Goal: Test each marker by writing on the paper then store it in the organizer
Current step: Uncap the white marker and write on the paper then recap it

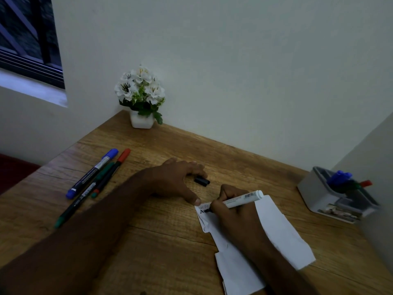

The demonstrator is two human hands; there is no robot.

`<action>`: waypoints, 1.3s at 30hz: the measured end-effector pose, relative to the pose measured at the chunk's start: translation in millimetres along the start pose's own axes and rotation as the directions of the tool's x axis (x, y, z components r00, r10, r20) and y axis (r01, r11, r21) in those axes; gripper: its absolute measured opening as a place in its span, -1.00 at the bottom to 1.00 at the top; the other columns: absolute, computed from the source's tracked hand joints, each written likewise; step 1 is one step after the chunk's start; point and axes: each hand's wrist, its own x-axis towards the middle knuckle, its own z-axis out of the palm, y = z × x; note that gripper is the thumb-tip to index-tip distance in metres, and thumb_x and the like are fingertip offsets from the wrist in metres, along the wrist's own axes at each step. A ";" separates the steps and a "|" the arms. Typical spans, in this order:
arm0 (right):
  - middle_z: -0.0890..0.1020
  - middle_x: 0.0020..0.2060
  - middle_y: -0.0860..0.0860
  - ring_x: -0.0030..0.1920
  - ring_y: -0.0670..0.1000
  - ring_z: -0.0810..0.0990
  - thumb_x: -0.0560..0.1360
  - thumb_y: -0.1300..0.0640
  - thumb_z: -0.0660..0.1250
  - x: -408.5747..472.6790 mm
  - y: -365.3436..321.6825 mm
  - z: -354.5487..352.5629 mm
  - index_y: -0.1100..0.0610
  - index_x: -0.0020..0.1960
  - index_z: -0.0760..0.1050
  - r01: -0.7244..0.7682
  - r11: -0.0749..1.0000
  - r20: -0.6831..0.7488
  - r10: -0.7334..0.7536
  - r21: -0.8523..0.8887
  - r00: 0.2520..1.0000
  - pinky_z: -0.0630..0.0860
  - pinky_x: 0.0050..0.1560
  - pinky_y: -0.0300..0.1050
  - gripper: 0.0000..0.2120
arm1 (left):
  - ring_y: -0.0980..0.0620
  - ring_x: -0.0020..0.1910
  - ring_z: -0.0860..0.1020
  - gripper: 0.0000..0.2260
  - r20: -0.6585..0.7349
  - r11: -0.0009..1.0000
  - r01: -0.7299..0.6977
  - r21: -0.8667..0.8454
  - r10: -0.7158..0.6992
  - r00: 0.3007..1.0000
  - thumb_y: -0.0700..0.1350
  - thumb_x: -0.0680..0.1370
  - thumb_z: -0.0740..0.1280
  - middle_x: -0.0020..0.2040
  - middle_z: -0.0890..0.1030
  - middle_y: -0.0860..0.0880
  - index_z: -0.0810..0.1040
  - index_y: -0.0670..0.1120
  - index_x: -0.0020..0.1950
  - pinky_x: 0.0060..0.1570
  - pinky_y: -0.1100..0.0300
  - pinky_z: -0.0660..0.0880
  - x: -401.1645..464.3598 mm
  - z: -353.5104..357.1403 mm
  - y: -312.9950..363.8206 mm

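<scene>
Under the right grip (231, 206), clenched on a white marker (242, 199), bold black "A" marks paper (276, 226); left grip (176, 179) flat, thumb pinning paper.

Dim, soft focus; wide-angle bending at edges.

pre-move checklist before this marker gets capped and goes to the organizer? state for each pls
1. Marker held: ok, right hand grips it, tip on the paper.
2. Ink mark made: ok, dark letters show at the paper's top left corner.
3. Cap reachable: ok, it lies loose on the table, right by the left hand fingers.
4. Paper steadied: ok, left thumb rests at the paper's corner.
5. Organizer has room: cannot tell; blue, red and dark markers already stand in it, free slots are blurred.
6. Markers left to test: not ok, several capped ones lie on the table's left side.
</scene>
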 end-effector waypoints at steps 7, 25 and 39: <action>0.41 -0.55 -0.11 -0.47 -0.13 0.38 0.45 0.21 0.34 -1.7 13.9 -2.5 0.06 -0.43 0.37 0.170 0.983 -0.139 -0.178 -0.067 0.974 0.29 -0.43 -0.36 -0.69 | 0.12 0.57 -0.04 -0.27 0.004 1.000 0.010 0.005 -0.010 1.000 0.25 0.37 0.47 0.59 0.10 0.12 0.27 0.21 0.48 0.52 -0.10 -0.20 -4.7 -2.1 7.3; 0.45 -0.48 -0.02 -0.48 -0.13 0.44 0.45 0.03 0.40 2.4 17.1 -0.1 0.19 -0.34 0.44 0.069 0.987 -0.190 -0.097 -0.145 0.977 0.37 -0.41 -0.31 -0.70 | 0.12 0.57 -0.01 -0.28 0.006 1.000 0.015 -0.003 -0.015 1.000 0.25 0.36 0.47 0.58 0.10 0.14 0.28 0.24 0.47 0.52 -0.13 -0.18 -4.8 -3.5 8.2; 0.44 -0.53 -0.10 -0.50 -0.13 0.41 0.33 -0.11 0.28 2.2 20.5 -2.3 0.03 -0.41 0.33 0.082 0.987 -0.210 -0.109 -0.135 0.972 0.34 -0.42 -0.28 -0.73 | 0.12 0.57 -0.05 -0.27 0.025 1.000 0.025 -0.012 -0.025 0.999 0.23 0.37 0.48 0.59 0.07 0.13 0.27 0.23 0.48 0.52 -0.13 -0.22 -6.8 -4.6 11.2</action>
